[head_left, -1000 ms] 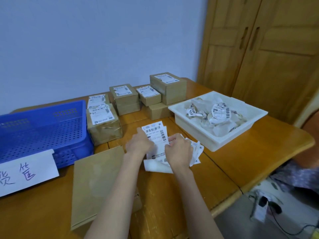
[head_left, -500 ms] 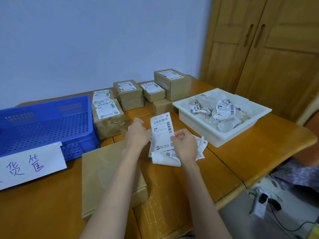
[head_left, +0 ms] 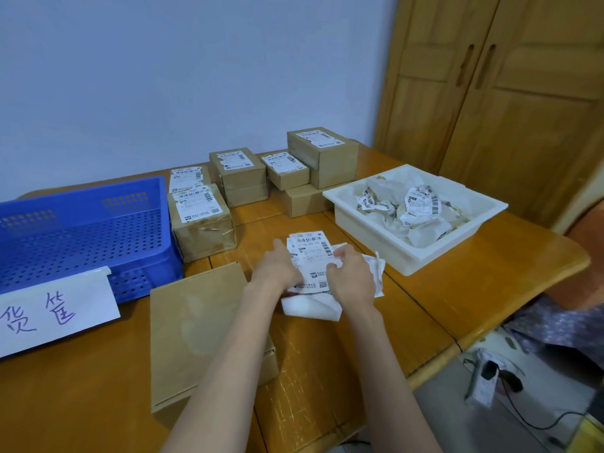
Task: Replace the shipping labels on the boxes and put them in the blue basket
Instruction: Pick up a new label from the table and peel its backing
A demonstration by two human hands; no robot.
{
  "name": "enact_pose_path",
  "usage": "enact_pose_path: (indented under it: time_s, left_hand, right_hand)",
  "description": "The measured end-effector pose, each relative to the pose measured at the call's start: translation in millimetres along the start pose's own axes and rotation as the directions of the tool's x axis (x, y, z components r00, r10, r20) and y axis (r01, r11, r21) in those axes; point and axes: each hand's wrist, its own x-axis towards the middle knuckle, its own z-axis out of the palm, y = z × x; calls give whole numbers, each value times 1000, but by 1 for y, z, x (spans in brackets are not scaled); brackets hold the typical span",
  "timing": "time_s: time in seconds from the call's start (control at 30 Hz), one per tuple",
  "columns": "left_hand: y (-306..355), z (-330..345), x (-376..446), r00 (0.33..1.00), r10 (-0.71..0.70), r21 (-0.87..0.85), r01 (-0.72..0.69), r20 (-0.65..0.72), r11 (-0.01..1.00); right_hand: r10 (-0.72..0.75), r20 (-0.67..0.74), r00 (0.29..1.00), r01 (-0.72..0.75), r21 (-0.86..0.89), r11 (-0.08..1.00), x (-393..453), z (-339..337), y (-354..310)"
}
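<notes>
The worktop point(head_left: 457, 289) carried it all. Blue basket point(head_left: 81, 230) sat far left w/ nothing visible inside. The bare box point(head_left: 202, 335), unlabelled face up, lay just left of the hands, long axis running away from the person. A white tray point(head_left: 340, 204) of crumpled old labels stood to the right. Both hands met over the label stack point(head_left: 310, 256), right beside the box's far right corner. Left hand point(head_left: 277, 273) pinched the sheet's left edge; right hand point(head_left: 351, 276) had fingers point(head_left: 340, 255) curled on the right edge, prob. peeling backing. The box lay nearer the left hand, so the label would likely go leftward.
</notes>
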Motion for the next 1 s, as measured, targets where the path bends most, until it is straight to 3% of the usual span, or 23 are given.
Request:
enact_pose_path:
  time_s: [0.13,0.3,0.43,0.57,0.87,1.0]
  left_hand:
    - [1,1,-3,979,31,-72,-46,-200,996]
    - [-5,-3,-2,963,83,45,-74,-255,996]
    - [-8,-14,-4,997,58,199,-47,-52,979]
    - [-8,-8,-8,979,101,191,-135,178,972]
    - [-7,-6,-7,937,133,275,-228,324,934]
    - [-4,-13,-13,879,144,289,-298,454,910]
  right_hand:
    - [-5,50,999,12,-134,991,-5,-9,-3]
    - [6,178,984,43,-268,962,-11,-11,-7]
    - [-13,185,983,57,-236,970,-14,-7,-7]
    - [-75,129,989,88,-91,992,-18,-4,-7]
    - [-42,181,983,52,-51,997,-27,-13,-8]
    - [-41,152,988,46,-31,998,-31,-14,-8]
